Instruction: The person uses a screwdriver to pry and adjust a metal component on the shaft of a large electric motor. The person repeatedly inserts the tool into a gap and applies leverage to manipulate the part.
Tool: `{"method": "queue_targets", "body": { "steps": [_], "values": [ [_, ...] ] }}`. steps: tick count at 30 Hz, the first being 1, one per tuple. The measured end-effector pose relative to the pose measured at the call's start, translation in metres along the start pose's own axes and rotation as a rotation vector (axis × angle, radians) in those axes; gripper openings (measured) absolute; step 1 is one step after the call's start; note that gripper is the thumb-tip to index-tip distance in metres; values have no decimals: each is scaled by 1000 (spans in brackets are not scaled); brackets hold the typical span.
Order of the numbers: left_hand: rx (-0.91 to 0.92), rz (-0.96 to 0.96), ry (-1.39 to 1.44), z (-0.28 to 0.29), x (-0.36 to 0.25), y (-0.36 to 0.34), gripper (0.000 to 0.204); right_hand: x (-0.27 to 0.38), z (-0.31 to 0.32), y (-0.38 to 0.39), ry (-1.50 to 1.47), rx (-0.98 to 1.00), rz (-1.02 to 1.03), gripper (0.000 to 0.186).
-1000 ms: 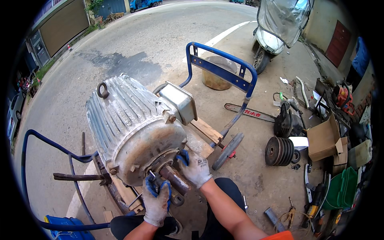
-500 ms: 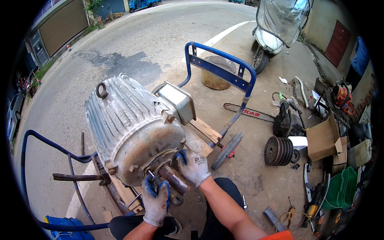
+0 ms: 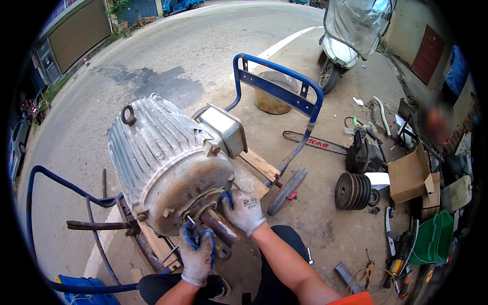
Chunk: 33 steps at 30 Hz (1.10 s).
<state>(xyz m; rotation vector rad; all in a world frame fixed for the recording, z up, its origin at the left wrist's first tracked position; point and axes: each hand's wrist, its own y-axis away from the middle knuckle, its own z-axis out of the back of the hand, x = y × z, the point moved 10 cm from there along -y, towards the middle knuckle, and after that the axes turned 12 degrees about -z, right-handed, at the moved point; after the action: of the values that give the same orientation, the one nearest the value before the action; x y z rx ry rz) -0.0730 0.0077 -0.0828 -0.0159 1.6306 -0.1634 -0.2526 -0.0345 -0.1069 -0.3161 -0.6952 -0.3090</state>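
A large silver-grey electric motor [image 3: 168,152] with cooling fins lies with its bare steel shaft [image 3: 220,227] toward me. My left hand [image 3: 196,254], in a white work glove with blue fingertips, is closed just left of the shaft. A thin bright metal pin [image 3: 191,219] sticks up from between its fingers, against the motor's end cover. Behind that hand, below the shaft, shows a dark cylindrical metal piece [image 3: 222,251]; whether I hold it is hidden. My right hand [image 3: 245,210], gloved alike, has its fingers curled at the cover's right side beside the shaft; what they hold, if anything, is hidden.
The motor rests on wooden planks on a blue-framed hand cart [image 3: 279,91]. To the right lie a chainsaw [image 3: 363,152], a grooved pulley [image 3: 352,191], a cardboard box [image 3: 410,175], a green bin [image 3: 433,239] and several tools. A covered scooter [image 3: 340,56] stands behind.
Both hands stay almost where they were, at the motor's shaft end. The view has shifted very slightly.
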Motion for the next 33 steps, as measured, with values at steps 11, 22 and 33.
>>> {"method": "queue_targets", "body": {
  "steps": [11, 22, 33],
  "values": [
    [-17, -12, -4, 1, -3, 1, 32, 7, 19, 2, -115, -89, 44, 27],
    [-53, 42, 159, 9, 11, 1, 41, 8, 21, 7, -95, -117, 72, 27],
    [-10, 56, 26, 7, 13, -2, 37, -2, -2, -3, -78, 118, -49, 25]
  ]
}}
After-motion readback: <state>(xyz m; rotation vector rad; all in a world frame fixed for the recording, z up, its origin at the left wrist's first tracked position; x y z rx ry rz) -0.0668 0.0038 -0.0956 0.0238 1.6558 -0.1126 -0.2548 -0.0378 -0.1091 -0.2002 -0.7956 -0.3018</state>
